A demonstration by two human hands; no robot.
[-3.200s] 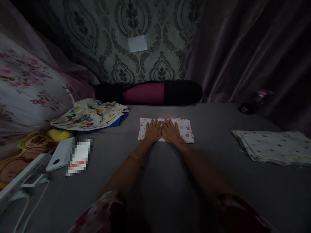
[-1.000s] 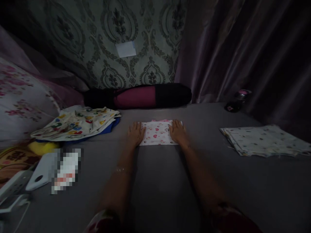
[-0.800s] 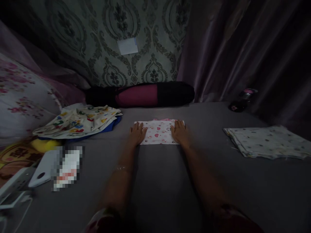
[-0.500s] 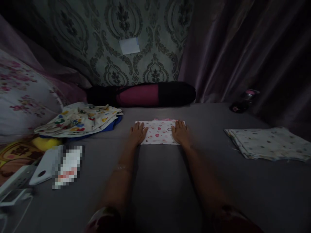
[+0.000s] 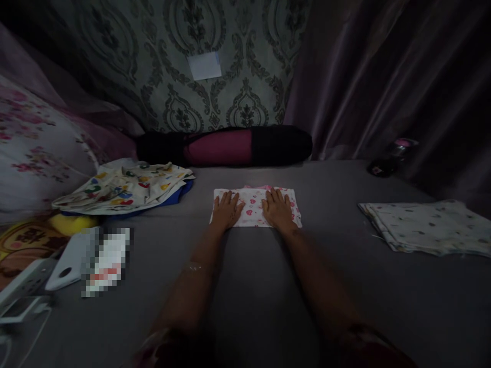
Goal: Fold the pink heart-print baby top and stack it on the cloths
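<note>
A folded white cloth with pink and red hearts lies flat in front of me, a pink edge showing along its far side. My left hand rests palm down on its left part, fingers spread. On the right part lies my right hand, also flat with its fingers stretched out. Both palms touch the cloth, and neither hand grips it. The cloth's surface under the palms is hidden.
Grey sheet spreads below. At left are a printed garment pile, a white power bank and a power strip. A folded cloth and bottle are at right; a dark bolster lies behind.
Both hands have slid inward from the cloth's side edges toward its middle, staying flat. The cloth's right edge is now uncovered. The view has shifted slightly.
</note>
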